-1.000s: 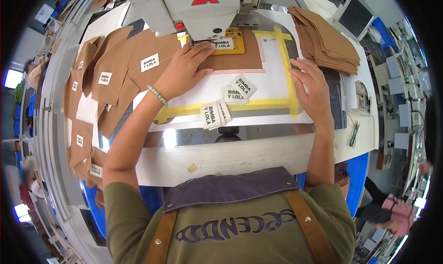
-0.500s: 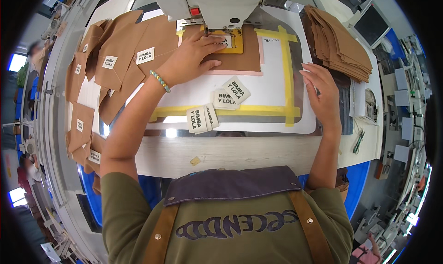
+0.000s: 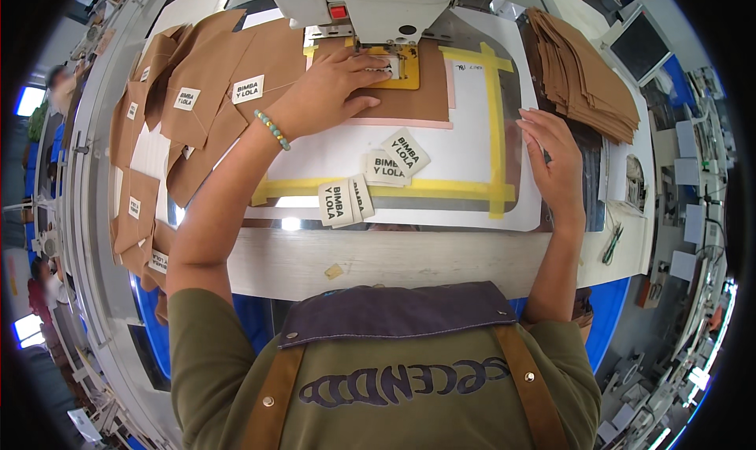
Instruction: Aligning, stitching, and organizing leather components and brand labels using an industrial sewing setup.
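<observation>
My left hand point(image 3: 331, 88) lies flat on a brown fabric piece point(image 3: 425, 88), its fingertips pressing a small white label inside the yellow frame point(image 3: 405, 70) under the head of the white sewing machine point(image 3: 378, 5). My right hand point(image 3: 551, 162) rests open and flat on the white table plate near the yellow tape outline point(image 3: 498, 135), holding nothing. Several loose white printed labels point(image 3: 386, 170) lie between the two hands.
Sewn brown pieces with white labels point(image 3: 197, 103) are spread at the left. A stack of plain brown pieces point(image 3: 583, 76) sits at the right rear. Small snips point(image 3: 613, 244) lie at the right edge. A monitor point(image 3: 642, 44) stands beyond the stack.
My left hand has slid further under the machine head onto the label. The view has shifted so the table sits lower. My right hand stays flat on the plate.
</observation>
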`<state>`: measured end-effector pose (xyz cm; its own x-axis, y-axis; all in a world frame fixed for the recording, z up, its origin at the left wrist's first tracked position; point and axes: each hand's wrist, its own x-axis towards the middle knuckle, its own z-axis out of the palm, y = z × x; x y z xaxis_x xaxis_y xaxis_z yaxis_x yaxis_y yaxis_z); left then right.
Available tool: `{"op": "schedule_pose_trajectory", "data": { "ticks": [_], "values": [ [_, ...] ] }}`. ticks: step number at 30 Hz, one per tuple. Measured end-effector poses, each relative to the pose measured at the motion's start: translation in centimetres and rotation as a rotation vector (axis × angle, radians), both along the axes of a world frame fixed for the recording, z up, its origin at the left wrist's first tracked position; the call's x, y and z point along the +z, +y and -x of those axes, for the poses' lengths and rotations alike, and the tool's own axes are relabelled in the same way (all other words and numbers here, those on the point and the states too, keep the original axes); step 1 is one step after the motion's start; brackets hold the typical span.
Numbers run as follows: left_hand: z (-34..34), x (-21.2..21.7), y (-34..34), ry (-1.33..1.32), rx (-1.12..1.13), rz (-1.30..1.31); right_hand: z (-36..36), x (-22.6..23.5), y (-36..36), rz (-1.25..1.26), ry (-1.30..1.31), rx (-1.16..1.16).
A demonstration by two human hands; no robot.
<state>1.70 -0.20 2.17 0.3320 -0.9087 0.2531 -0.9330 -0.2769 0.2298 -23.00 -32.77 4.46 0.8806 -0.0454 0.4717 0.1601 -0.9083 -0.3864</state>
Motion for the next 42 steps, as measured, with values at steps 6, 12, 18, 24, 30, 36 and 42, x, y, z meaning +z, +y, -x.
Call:
{"op": "schedule_pose_trajectory", "data": {
  "ticks": [6, 12, 18, 24, 30, 36, 42],
  "values": [
    [-0.1, -0.4, -0.1, -0.046, -0.018, 0.054, 0.1, -0.1, 0.1, -0.008, 0.004, 0.0],
    [-1.2, -0.5, -0.7, -0.007, 0.039, -0.007, 0.3, -0.4, 0.5, -0.031, 0.023, -0.003],
    [-1.8, -0.3, -0.5, 0.001, 0.08, 0.022, 0.3, -0.4, 1.1, -0.03, 0.024, -0.018],
    [-2.6, -0.8, 0.8, 0.092, 0.126, 0.007, -0.1, -0.7, 1.2, -0.049, 0.059, 0.001],
    [-3.0, -0.6, 4.9, 0.141, 0.146, 0.117, -0.3, 0.4, 3.4, -0.084, 0.13, 0.113],
    [-4.4, -0.6, 8.2, 0.196, 0.142, 0.039, -3.6, 1.4, 5.5, 0.202, 0.171, 0.299],
    [-4.2, -0.6, 7.3, 0.131, 0.148, 0.006, -7.3, 0.2, 5.9, 0.406, 0.228, 0.221]
  ]
}}
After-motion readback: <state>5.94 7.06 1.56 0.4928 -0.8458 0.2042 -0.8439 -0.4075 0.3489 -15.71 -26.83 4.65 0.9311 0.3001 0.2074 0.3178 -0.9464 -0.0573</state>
